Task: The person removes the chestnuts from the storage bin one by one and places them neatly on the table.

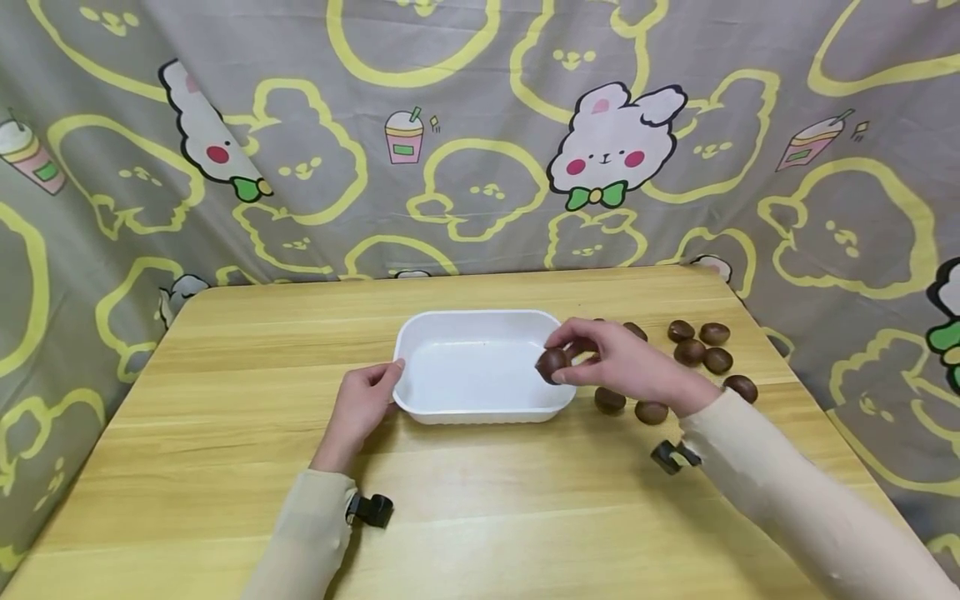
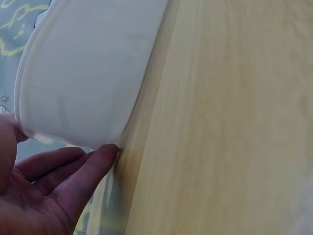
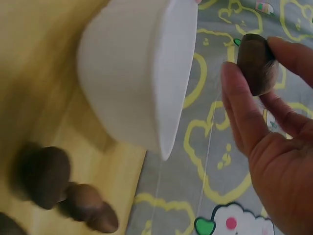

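Note:
A white plastic tray (image 1: pixel 465 379) with rounded corners stands on the table, its inside bare. At its left end, my left hand (image 1: pixel 360 408) holds it, the thumb over the rim and the fingers (image 2: pixel 90 169) against the outer wall low down. My right hand (image 1: pixel 630 362) pinches a dark brown chestnut (image 1: pixel 552 365) between thumb and fingertips, over the tray's right end. In the right wrist view this chestnut (image 3: pixel 255 63) shows above the rim level. Several more chestnuts (image 1: pixel 690 352) lie on the table to the right of the tray, some partly hidden behind my right hand.
The wooden table (image 1: pixel 480 508) reaches back to a grey curtain (image 1: pixel 480 108) with yellow outlines and cartoon animals. Two chestnuts, one of them the nearer chestnut (image 1: pixel 610 401), lie close to the tray's right side. Small black devices (image 1: pixel 372 510) sit at both wrists.

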### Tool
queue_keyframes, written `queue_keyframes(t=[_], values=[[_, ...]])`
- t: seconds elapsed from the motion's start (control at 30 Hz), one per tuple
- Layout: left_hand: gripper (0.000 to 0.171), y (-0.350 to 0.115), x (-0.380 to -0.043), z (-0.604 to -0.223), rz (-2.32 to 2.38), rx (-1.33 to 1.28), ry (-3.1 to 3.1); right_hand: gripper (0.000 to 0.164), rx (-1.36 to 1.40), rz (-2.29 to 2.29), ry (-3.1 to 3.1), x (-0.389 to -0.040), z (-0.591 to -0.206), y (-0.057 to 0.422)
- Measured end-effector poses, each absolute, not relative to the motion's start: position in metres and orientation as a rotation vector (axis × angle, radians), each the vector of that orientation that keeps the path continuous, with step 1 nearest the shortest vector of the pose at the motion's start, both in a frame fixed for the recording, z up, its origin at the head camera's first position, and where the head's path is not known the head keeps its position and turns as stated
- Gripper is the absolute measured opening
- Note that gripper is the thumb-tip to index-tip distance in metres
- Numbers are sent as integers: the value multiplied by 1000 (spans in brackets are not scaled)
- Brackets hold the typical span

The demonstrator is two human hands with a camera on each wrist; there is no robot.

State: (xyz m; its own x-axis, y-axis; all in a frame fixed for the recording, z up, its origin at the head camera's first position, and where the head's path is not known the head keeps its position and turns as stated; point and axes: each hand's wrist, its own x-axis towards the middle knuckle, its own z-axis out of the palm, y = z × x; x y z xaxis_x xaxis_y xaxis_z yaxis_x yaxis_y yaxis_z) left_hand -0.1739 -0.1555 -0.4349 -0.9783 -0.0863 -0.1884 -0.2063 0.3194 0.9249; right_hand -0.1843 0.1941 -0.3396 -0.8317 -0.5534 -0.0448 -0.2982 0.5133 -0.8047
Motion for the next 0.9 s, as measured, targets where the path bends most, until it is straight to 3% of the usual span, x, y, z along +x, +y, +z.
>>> queue_keyframes(t=[0.23, 0.53, 0.9], values=[[54, -157, -174, -436, 1755, -271, 2466, 31, -580, -1200, 2567, -159, -360, 223], [52, -157, -174, -437, 1788, -255, 2450, 40, -456, -1272, 2564, -135, -373, 244], [52, -157, -174, -436, 1784, -269, 2446, 36, -361, -1165, 2670, -113, -398, 256]])
